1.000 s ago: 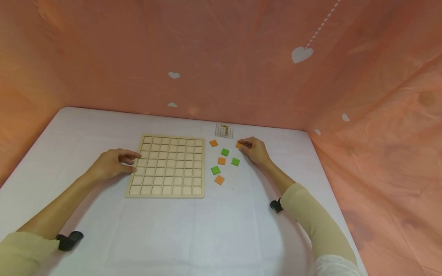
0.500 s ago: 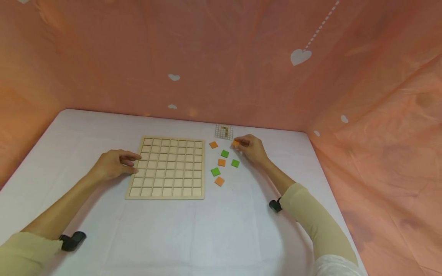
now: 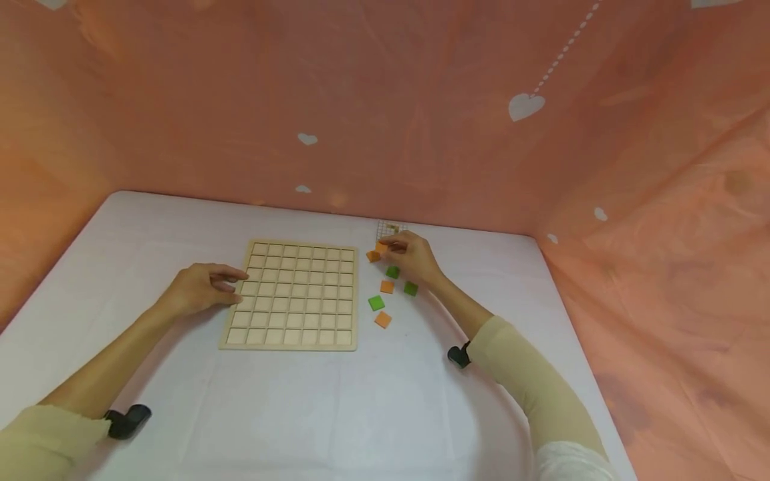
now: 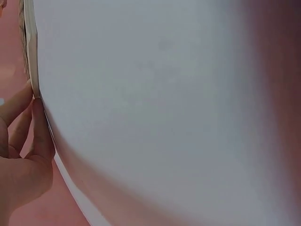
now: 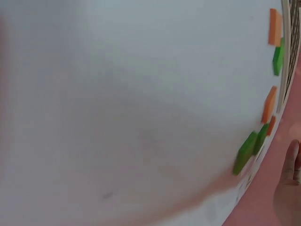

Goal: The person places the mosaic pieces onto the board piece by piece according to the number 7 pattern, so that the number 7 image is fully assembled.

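On the table lies a square wooden grid board [image 3: 295, 292] with bare cells. My left hand [image 3: 195, 288] rests at its left side, thumb and fingertips spaced along the rim; in the left wrist view the fingers [image 4: 41, 132] touch the board's edge. My right hand [image 3: 415, 259] pinches an orange square tile [image 3: 381, 247] between thumb and fingers, held over another orange tile [image 3: 373, 256]. Below that hand lie green tiles [image 3: 376, 303] and orange tiles [image 3: 383, 320]. A small gridded pattern card [image 3: 390, 228] lies behind the hand, partly hidden by it.
A white cloth covers the table [image 3: 277, 407]. An orange curtain [image 3: 385, 133] with white hearts hangs behind and at both sides. Black wrist devices [image 3: 128, 422] sit at both cuffs.
My right hand has lifted the orange tile and carried it left, from the right of the card to in front of it. The left hand stays at the board's edge.
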Action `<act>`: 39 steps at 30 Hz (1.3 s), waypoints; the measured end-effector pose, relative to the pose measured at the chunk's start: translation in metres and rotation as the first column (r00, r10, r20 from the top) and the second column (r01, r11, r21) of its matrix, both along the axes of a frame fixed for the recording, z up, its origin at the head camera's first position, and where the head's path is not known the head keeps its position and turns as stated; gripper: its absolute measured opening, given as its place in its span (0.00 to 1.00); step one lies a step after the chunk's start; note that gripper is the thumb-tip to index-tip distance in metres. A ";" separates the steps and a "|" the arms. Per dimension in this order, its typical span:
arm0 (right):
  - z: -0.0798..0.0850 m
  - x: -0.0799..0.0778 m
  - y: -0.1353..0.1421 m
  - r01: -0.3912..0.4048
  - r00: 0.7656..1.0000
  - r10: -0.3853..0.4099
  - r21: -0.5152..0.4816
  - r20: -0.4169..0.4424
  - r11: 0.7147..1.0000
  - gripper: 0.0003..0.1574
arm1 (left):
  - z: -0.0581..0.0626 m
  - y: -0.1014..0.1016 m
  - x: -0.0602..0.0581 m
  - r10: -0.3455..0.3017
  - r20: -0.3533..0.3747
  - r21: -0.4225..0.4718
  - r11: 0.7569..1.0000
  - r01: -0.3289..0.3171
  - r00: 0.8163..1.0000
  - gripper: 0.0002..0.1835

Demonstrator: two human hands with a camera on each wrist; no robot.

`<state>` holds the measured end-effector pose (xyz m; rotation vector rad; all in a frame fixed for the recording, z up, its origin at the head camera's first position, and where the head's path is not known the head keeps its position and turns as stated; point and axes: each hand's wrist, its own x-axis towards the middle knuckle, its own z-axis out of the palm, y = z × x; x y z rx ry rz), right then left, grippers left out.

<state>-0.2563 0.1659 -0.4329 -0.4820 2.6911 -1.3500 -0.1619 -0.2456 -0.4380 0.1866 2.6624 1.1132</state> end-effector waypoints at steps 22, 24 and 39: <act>0.001 -0.005 -0.074 -0.180 0.982 0.179 -0.014 -0.054 0.984 0.17 | 0.002 0.003 -0.001 0.008 -0.011 0.022 1.000 -0.008 1.000 0.28; 0.000 -0.005 -0.080 -0.193 0.980 0.193 -0.007 -0.051 0.981 0.17 | 0.001 0.003 -0.001 0.007 -0.013 0.020 1.000 -0.007 1.000 0.28; -0.011 0.001 -0.121 -0.238 0.969 0.243 0.091 -0.042 0.967 0.16 | 0.002 0.006 0.000 0.026 0.012 0.018 1.000 -0.026 1.000 0.27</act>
